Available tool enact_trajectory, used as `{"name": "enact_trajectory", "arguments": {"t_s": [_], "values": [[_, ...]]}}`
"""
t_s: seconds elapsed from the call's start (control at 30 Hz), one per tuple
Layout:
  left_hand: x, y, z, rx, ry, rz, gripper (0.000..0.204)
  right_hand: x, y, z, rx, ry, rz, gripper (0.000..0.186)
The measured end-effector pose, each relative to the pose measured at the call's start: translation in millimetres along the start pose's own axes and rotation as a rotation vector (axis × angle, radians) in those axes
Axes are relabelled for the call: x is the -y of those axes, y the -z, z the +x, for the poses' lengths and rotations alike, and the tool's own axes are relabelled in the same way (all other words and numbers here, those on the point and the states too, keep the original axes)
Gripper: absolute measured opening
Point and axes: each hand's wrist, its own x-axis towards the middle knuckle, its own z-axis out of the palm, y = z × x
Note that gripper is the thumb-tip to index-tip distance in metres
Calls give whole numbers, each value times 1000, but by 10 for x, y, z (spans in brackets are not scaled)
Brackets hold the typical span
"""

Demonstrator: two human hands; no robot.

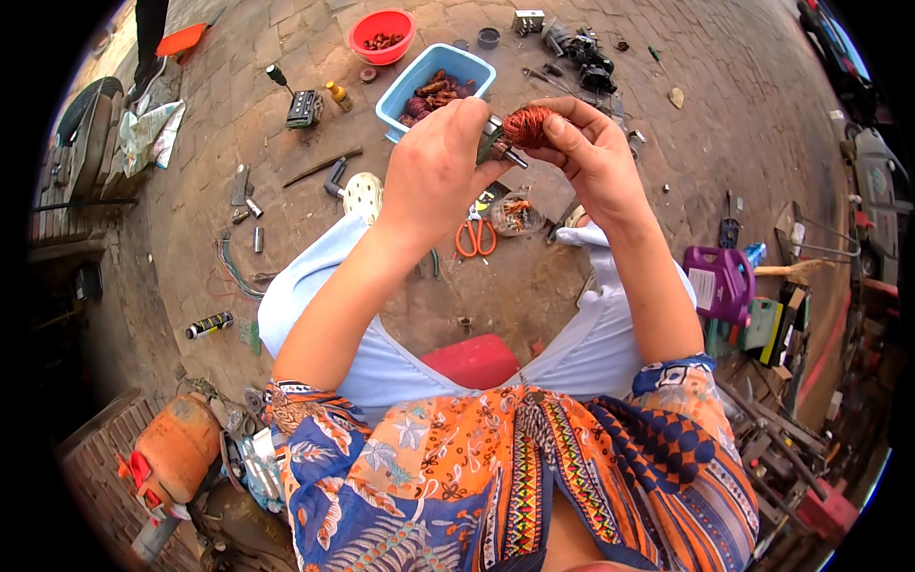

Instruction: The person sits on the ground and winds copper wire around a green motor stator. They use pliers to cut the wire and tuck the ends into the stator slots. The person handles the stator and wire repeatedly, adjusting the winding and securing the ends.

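Observation:
My left hand (434,172) is closed round a metal part with a silver shaft (516,160), mostly hidden by the fingers. Thumb and fingers of my right hand (599,157) pinch a bundle of reddish copper wire (526,126), which touches the metal part. Whether the two are joined I cannot tell. Both hands are raised in front of me, over the ground. Just beyond them stands a light blue basin (389,103) with several dark copper-coloured coils (431,95). Below the hands lie orange-handled scissors (475,238) and a clear container (518,215) of small bits.
A red bowl (381,55) of copper pieces stands farther back. Dark machine parts (586,67) lie at the far right, a purple jug (720,286) nearer. To the left are a spray can (209,325), a metal tube (258,239) and an orange gas cylinder (178,439).

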Motion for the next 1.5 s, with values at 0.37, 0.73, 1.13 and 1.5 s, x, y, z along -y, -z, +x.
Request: {"name": "enact_trajectory", "arguments": {"t_s": [0.37,0.73,1.13,1.5], "values": [[-33,-175,-27,1,312,-461,43,-129,99,-11,-36,-117,389,35],[-227,26,162,89,840,-1321,38,113,95,-19,43,-35,285,31],[5,-224,-72,466,1012,-1149,47,-354,304,-64,-69,-375,153,38],[292,-556,-63,570,674,-1042,54,-605,634,8,43,-388,213,41]]}}
